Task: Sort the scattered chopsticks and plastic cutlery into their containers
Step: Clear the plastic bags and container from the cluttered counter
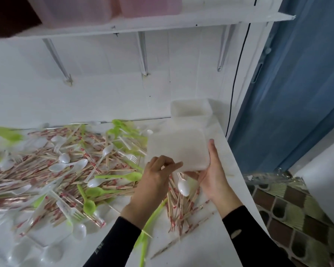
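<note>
Though blurred, milky container point(178, 149), perhaps empty, clamped between left hand point(158, 177) and right hand point(213, 178).

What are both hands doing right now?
Left hand: pinches the near edge of the white container.
Right hand: holds the white container, thumb up its right side.

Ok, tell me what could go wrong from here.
1. The container is held at its near end by the left hand and right hand; it could slip onto the spoon below.
2. Chopsticks lie near the table edge; the right sleeve might sweep them off.
</note>
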The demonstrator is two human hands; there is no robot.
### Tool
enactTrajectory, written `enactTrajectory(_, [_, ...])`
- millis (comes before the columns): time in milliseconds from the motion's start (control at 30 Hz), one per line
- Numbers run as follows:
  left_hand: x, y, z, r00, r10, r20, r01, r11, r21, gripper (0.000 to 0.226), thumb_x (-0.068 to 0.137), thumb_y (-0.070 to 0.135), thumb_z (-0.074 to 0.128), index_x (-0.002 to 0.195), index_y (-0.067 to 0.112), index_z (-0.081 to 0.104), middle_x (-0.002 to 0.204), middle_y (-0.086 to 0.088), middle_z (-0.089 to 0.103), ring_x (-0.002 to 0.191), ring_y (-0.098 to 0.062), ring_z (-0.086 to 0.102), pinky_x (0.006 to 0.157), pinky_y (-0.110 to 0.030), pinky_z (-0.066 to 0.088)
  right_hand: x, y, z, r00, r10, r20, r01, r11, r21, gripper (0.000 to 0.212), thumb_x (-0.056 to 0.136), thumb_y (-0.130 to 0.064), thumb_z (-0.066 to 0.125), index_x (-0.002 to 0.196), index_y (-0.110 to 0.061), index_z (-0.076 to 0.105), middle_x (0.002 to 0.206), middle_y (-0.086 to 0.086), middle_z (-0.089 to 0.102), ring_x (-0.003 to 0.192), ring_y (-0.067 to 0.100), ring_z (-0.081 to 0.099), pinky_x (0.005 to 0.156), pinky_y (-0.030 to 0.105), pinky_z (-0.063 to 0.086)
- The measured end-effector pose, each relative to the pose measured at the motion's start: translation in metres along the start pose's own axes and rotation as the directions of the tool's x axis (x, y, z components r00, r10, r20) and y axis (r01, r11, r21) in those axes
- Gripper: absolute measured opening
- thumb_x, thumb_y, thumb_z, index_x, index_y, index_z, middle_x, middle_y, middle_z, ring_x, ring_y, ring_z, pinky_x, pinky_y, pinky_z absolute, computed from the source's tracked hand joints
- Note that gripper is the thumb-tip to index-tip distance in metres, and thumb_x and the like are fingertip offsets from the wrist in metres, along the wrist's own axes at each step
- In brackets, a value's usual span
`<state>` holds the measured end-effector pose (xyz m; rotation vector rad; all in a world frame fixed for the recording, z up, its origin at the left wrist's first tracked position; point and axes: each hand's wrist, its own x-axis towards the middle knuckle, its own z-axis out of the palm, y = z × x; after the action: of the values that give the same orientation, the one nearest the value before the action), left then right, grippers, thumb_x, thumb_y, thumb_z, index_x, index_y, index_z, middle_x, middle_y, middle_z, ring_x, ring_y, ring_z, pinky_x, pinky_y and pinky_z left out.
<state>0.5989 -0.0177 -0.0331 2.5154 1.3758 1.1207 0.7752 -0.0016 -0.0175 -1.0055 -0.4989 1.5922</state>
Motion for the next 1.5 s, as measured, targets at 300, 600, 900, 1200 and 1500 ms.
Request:
enactTrajectory(300, [0.071,-0.018,-0.004,0.751,-0.654,0.090,0.639,0.685,-0.351,0.048,0.101,0.033,0.052,0.146,0.019,0.045,0.141,-0.002,0.053,0.117,-0.013,0.057,0.097,-0.032,0.049,0.053,-0.044,-0.020,0.996,-0.082,0.034,0.083,0.996,-0.021,0.052,0.087,-0.042,0.062,0.135,-0.028,0.047,0.131,0.012,0.060,0.112,0.034,0.064,0.068,0.042,0.059])
enactTrajectory(600, [0.213,-0.073,0.047,0.678,-0.718,0.158,0.706,0.578,-0.409,0.028,0.102,0.018,0.039,0.092,0.002,0.061,0.072,0.001,0.049,0.071,-0.020,0.043,0.068,-0.029,0.037,0.162,-0.111,0.009,0.855,-0.477,-0.202,0.324,0.797,-0.511,0.043,0.102,-0.038,0.045,0.141,-0.018,0.048,0.144,-0.004,0.050,0.132,0.012,0.046,0.104,0.023,0.036])
enactTrajectory(900, [0.236,-0.108,0.106,0.563,-0.800,0.208,0.802,0.467,-0.374,0.040,0.102,0.018,0.034,0.120,-0.012,0.053,0.123,-0.034,0.055,0.114,-0.051,0.050,0.091,-0.050,0.048,0.234,-0.088,-0.015,0.886,-0.429,-0.175,0.194,0.686,-0.701,0.047,0.106,-0.030,0.032,0.149,-0.014,0.038,0.152,0.002,0.042,0.140,0.020,0.037,0.111,0.025,0.027])
enactTrajectory(1200, [0.226,-0.121,0.117,0.543,-0.804,0.243,0.807,0.421,-0.413,0.035,0.102,0.016,0.035,0.107,-0.004,0.063,0.094,-0.018,0.066,0.117,-0.035,0.054,0.073,-0.029,0.052,0.260,-0.078,-0.035,0.892,-0.428,-0.147,0.202,0.667,-0.717,0.029,0.100,-0.038,0.037,0.107,-0.019,0.058,0.098,-0.010,0.051,0.100,0.013,0.043,0.095,0.030,0.038])
enactTrajectory(1500, [0.220,-0.117,0.096,0.611,-0.727,0.313,0.759,0.426,-0.493,0.030,0.103,0.026,0.041,0.103,0.007,0.065,0.094,-0.016,0.062,0.080,-0.025,0.060,0.077,-0.035,0.046,0.239,-0.094,-0.026,0.916,-0.381,-0.124,0.168,0.645,-0.746,0.048,0.101,-0.043,0.041,0.140,-0.017,0.049,0.128,-0.004,0.054,0.123,0.017,0.046,0.105,0.029,0.033])
